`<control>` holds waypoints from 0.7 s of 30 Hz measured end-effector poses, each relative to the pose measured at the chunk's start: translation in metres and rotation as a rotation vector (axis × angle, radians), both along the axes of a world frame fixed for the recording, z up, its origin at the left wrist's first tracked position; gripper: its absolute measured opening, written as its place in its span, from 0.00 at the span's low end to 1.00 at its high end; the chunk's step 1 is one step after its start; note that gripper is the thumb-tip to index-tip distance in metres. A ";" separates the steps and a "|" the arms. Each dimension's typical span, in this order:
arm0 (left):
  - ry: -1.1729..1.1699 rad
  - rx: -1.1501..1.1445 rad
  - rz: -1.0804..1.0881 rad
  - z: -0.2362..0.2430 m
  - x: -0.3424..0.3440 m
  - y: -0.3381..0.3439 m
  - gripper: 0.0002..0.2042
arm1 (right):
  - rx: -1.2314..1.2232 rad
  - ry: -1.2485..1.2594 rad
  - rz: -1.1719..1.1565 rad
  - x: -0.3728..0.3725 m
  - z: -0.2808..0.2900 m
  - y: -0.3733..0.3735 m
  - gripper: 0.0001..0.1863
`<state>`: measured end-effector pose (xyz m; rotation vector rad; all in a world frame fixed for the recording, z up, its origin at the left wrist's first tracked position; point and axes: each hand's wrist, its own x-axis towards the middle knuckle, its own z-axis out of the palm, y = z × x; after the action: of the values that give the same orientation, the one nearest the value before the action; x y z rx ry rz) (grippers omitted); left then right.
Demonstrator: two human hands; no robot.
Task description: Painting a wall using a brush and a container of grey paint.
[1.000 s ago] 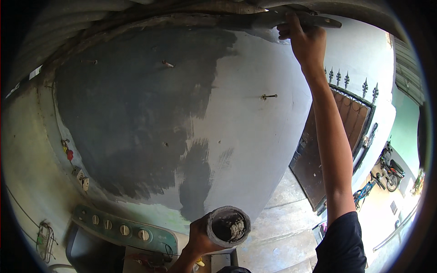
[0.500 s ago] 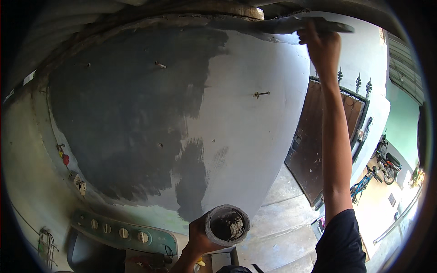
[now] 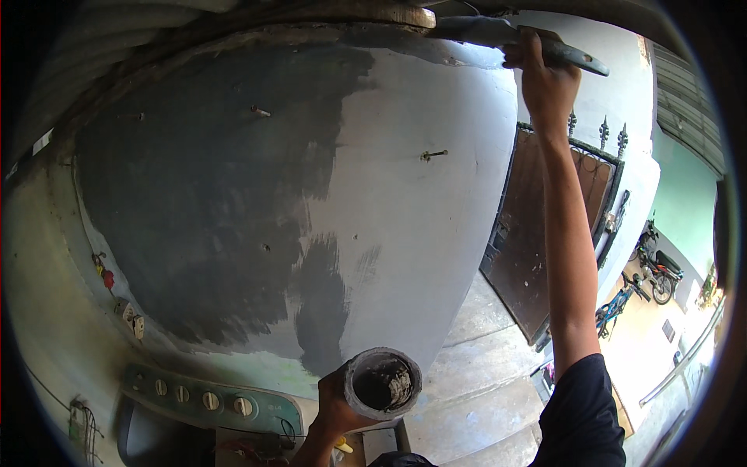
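Observation:
My right hand [image 3: 551, 89] is raised to the top of the wall, its fingers closed around the handle of a wide paintbrush [image 3: 482, 33]. The brush head lies along the wall's upper edge, pointing left, though its bristle tip is hard to make out in the shade. Low in front of me, my left hand [image 3: 334, 406] grips a round grey paint pot [image 3: 349, 389] from its left side. Inside the pot is a dark hollow with a thick grey smear on one wall. Dark grey paint [image 3: 202, 179] covers the wall's left part; the right part [image 3: 420, 226] is pale.
A bolt [image 3: 434, 156] and another peg [image 3: 261, 112] stick out of the wall. Below stands a washing machine [image 3: 226, 405] with several knobs. Sockets [image 3: 131, 317] hang at the left corner. A spiked metal gate [image 3: 537, 226], bicycle [image 3: 615, 307] and motorbike [image 3: 661, 268] are on the right.
The brush has tilted, its handle end dropping while the head stays at the wall's top edge. My view has shifted slightly, moving the wall leftward. The pot stays in my left hand.

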<state>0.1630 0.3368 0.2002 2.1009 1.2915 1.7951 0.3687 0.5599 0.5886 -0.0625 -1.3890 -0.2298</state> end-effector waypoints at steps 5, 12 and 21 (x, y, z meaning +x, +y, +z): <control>-0.057 -0.075 -0.065 -0.004 -0.002 -0.004 0.35 | -0.102 -0.079 0.127 -0.012 -0.001 -0.002 0.14; -0.035 -0.106 -0.062 0.000 -0.002 -0.007 0.39 | 0.006 -0.022 -0.119 0.030 0.007 -0.007 0.14; -0.003 -0.118 -0.078 -0.009 -0.006 -0.004 0.40 | -0.138 -0.082 -0.226 0.039 0.003 -0.002 0.14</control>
<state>0.1570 0.3331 0.1911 2.0549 1.2635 1.6488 0.4079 0.5577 0.5918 -0.3291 -1.4788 -0.3273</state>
